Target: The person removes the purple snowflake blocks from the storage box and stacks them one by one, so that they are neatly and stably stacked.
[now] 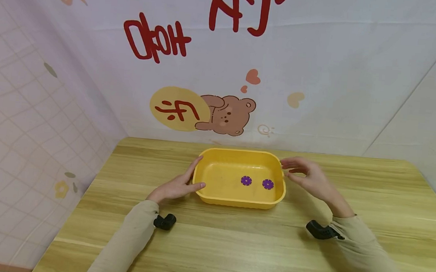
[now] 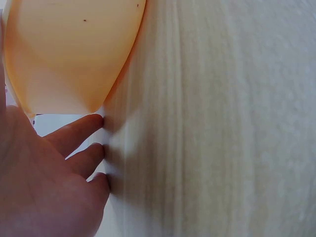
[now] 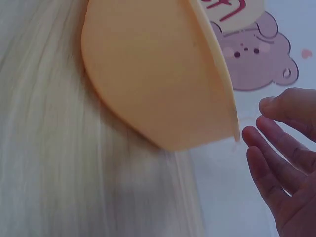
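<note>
A yellow plastic basin (image 1: 220, 201) stands on the wooden table, with two purple flower-shaped discs lying inside; one disc (image 1: 246, 181) is near the middle and the other disc (image 1: 268, 184) is closer to the right end. My left hand (image 1: 176, 187) holds the basin's left end, thumb over the rim and fingers along the outside. In the left wrist view, fingertips (image 2: 96, 121) reach low beside the basin wall (image 2: 74, 54). At the right end, my right hand (image 1: 308, 176) hovers by the rim with loosely bent fingers. The right wrist view shows a gap between its fingertips (image 3: 251, 136) and the basin.
The wooden table (image 1: 208, 247) meets a printed white cloth backdrop (image 1: 325, 67) just behind the basin. A black wrist device (image 1: 165, 222) sits on the left sleeve, another black device (image 1: 320, 230) on the right sleeve.
</note>
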Demonstrator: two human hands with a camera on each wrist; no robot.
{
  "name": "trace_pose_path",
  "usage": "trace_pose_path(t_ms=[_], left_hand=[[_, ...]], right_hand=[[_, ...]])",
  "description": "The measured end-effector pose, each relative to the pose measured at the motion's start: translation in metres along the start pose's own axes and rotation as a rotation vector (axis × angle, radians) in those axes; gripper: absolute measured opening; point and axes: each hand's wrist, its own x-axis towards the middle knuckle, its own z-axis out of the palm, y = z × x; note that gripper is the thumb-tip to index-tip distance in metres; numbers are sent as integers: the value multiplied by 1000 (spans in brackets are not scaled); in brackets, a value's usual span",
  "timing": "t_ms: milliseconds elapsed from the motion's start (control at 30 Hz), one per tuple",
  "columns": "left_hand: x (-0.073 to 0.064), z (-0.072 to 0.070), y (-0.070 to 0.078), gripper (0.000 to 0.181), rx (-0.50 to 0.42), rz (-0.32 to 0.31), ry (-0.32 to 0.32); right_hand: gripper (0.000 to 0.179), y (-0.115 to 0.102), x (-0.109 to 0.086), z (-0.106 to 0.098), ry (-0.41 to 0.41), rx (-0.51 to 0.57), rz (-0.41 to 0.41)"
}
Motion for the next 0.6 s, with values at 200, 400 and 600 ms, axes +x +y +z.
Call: trace_pose_path(t_ms=[200,400,600], left_hand=[[1,0,-1,89,10,1,4],[1,0,-1,89,13,0,1],[1,0,-1,88,3,-1,2]], right_hand=[[29,-9,12,10,-74,42,10],[27,-14,25,22,-148,64,11],[26,-15,35,40,-208,76,-5]])
